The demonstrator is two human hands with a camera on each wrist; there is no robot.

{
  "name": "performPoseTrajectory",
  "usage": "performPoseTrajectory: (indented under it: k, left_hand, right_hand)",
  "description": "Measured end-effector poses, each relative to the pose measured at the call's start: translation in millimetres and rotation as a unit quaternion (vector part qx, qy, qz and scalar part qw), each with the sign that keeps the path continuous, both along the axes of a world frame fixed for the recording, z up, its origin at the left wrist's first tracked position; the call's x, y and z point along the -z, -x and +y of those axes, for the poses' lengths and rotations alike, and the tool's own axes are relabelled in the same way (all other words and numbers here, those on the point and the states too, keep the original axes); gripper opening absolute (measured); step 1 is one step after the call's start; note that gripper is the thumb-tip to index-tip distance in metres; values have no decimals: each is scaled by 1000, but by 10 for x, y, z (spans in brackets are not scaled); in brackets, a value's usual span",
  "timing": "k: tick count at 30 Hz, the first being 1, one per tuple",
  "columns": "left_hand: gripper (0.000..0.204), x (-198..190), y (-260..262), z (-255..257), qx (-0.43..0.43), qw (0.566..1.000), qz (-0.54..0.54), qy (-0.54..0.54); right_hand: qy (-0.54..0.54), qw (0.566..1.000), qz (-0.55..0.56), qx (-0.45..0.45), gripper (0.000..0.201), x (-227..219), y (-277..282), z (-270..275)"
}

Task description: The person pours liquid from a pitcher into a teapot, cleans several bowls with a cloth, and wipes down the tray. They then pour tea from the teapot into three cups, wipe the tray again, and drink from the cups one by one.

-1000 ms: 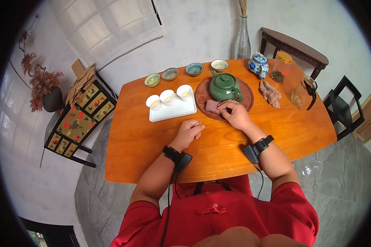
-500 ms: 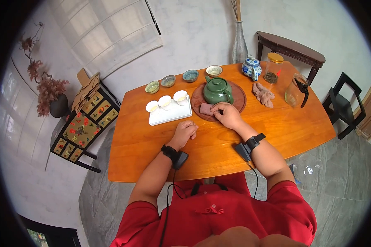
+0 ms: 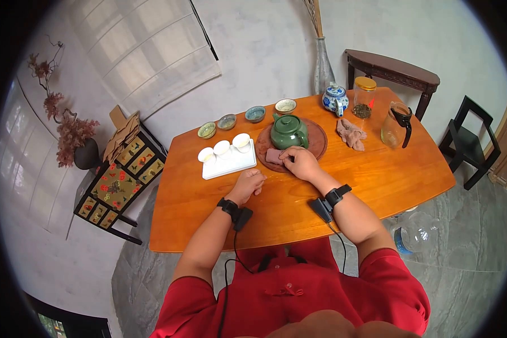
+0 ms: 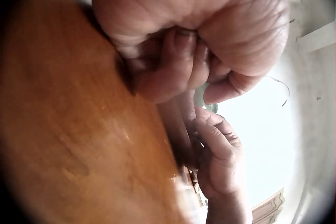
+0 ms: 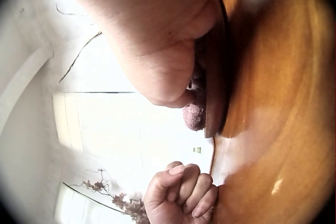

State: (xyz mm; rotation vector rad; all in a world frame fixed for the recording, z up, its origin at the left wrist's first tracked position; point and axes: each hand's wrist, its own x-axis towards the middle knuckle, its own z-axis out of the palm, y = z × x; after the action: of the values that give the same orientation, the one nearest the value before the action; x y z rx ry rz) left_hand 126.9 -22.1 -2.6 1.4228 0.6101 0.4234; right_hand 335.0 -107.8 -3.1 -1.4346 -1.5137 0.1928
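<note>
My right hand (image 3: 300, 163) lies at the near edge of the round wooden board (image 3: 319, 142), thumb and fingers pinching the right end of a folded pink cloth (image 3: 273, 156). In the right wrist view the cloth (image 5: 194, 116) shows past my fingers, against the board's rim. Just behind it on the board sits a green lidded teapot (image 3: 289, 134). My left hand (image 3: 248, 185) rests on the table in a loose fist with nothing in it, near the front right corner of a white tray (image 3: 231, 167). Three white cups (image 3: 222, 147) of pale liquid stand along the tray's back.
Several small bowls (image 3: 227, 121) line the far table edge. To the right are a blue-and-white teapot (image 3: 335, 100), a yellow-lidded jar (image 3: 364, 98), a crumpled cloth (image 3: 351, 134) and a glass pitcher (image 3: 392, 128). Cables run from both wrist cameras toward my lap.
The head view has shifted, so the whole table sits a little lower and further left. Both hands keep their places, the right at the pink cloth and the left on the table.
</note>
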Motion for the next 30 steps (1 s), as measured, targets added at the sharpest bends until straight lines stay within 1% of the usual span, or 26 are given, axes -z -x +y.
performPoseTrajectory:
  k: [4, 10, 15, 17, 19, 21, 23, 26, 30]
  left_hand:
    - [34, -25, 4, -6, -3, 1000, -1, 12]
    - [33, -69, 17, 19, 14, 999, -6, 34]
    - [33, -147, -28, 47, 41, 996, 59, 43]
    - [34, -149, -20, 75, 46, 996, 56, 49]
    - [35, -122, -2, 68, 48, 997, 26, 59]
    - [34, -58, 34, 65, 48, 997, 20, 57]
    - [33, 19, 55, 55, 44, 999, -13, 23]
    - [30, 17, 62, 61, 45, 999, -8, -3]
    - [31, 61, 61, 83, 55, 998, -6, -26]
  right_hand:
    - [6, 1000, -3, 0, 12, -3, 0, -4]
    - [18, 1000, 2, -2, 12, -6, 6, 1]
    - [20, 1000, -11, -1, 12, -24, 16, -7]
    - [19, 1000, -10, -2, 12, -29, 23, -7]
    - [20, 1000, -10, -4, 12, -33, 19, -10]
    - [2, 1000, -13, 0, 12, -47, 42, -8]
    - [6, 1000, -17, -1, 11, -48, 58, -1]
    - [21, 1000, -13, 11, 11, -55, 69, 10]
    - [33, 999, -5, 6, 11, -80, 83, 18]
